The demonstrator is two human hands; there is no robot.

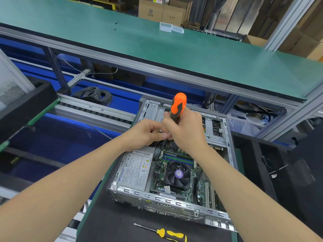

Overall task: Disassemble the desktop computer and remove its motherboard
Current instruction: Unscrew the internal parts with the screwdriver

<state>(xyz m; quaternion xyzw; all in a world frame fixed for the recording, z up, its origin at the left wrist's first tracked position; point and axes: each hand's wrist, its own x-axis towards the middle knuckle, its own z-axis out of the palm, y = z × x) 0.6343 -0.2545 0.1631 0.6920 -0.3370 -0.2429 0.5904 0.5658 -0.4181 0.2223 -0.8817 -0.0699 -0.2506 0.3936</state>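
An open desktop computer case [174,204] lies on the black mat. Inside sit a green motherboard [160,179], a black CPU fan [178,173] and a silver power supply [135,172]. My right hand [183,131] grips an orange-and-black screwdriver [177,106], its shaft pointing down into the case near the power supply's far end. My left hand [146,133] pinches something small right beside the shaft; what it holds is hidden by the fingers.
A yellow-and-black screwdriver [167,233] lies on the mat in front of the case. A green shelf [157,42] with small clear boxes [171,27] spans above. A cable coil [94,95] lies left on the blue conveyor. Black panels [279,172] stand at the right.
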